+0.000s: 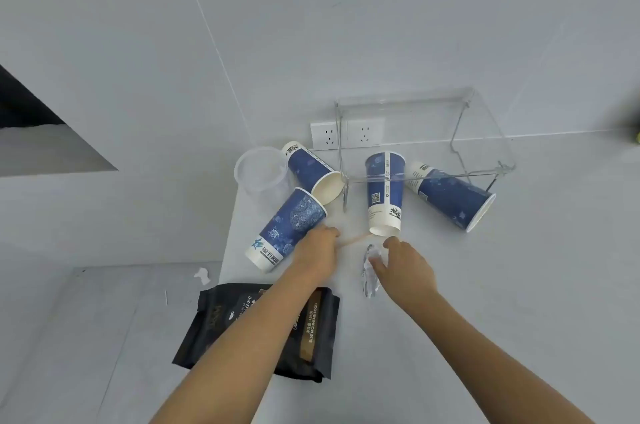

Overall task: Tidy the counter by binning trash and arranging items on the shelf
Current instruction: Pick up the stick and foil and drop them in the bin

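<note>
Clear crumpled wrapper [370, 271] lies on the white worktop [485, 285] in front of us, and our right hand [403, 269] is on it, thumb and fingers closing on its near side; whether the grip is firm we cannot tell. Our left hand [317, 247] lies just beside it to the left, fingers curled down onto a thin pale stick [353, 240] that runs toward the right hand; we cannot tell if it is pinched.

Four blue paper cups lie tipped over beyond the hands. One [287, 229] touches our left hand near the worktop's left edge, a second [313, 170] lies behind it, a third [384, 191] points its mouth at the wrapper, and a fourth [450, 196] lies to the right. A clear plastic cup [259, 170] sits at the left edge beside the second. The third and fourth lie partly under a clear acrylic shelf [485, 132] standing against the back wall, by the sockets [346, 134]. A black pouch [311, 337] lies at the near left corner, under our left forearm.
</note>
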